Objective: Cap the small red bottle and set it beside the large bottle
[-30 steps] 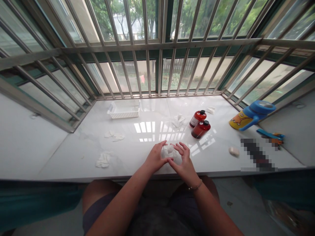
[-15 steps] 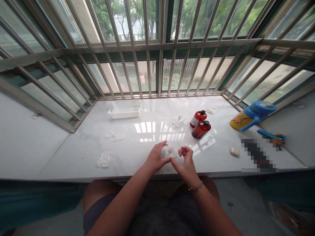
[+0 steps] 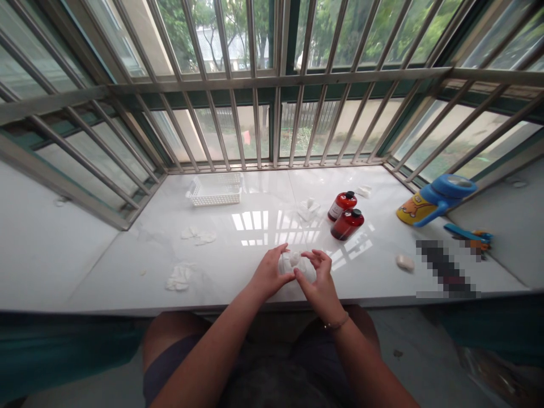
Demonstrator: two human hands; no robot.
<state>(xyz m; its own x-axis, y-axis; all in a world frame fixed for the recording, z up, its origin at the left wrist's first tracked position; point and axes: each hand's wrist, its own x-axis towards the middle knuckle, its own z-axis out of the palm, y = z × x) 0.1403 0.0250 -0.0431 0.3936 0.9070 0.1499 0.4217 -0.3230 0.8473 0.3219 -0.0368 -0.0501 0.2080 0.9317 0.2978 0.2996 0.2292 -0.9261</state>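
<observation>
Near the front edge of the white counter, my left hand (image 3: 269,271) is closed around the left side of a small clear plastic container (image 3: 285,264). A whitish lump, perhaps tissue, shows in or on the container; its exact kind is unclear. My right hand (image 3: 317,279) grips the container's right side, thumb at the near edge and index finger at the far edge, the other fingers curled. Both thumbs nearly meet at the near side. Beyond my hands stand two red bottles (image 3: 347,225) with black caps and a crumpled white tissue (image 3: 309,208).
A white plastic basket (image 3: 216,197) sits at the back left of the counter (image 3: 148,243). Crumpled tissues (image 3: 181,276) lie at left. To the right are a blue and yellow jug (image 3: 436,199), blue-handled tools (image 3: 467,233) and a pale soap-like lump (image 3: 405,262). Metal bars line the window.
My right index finger has moved left onto the far edge of the container, and the right fingers have straightened a little. My left hand has stayed in place.
</observation>
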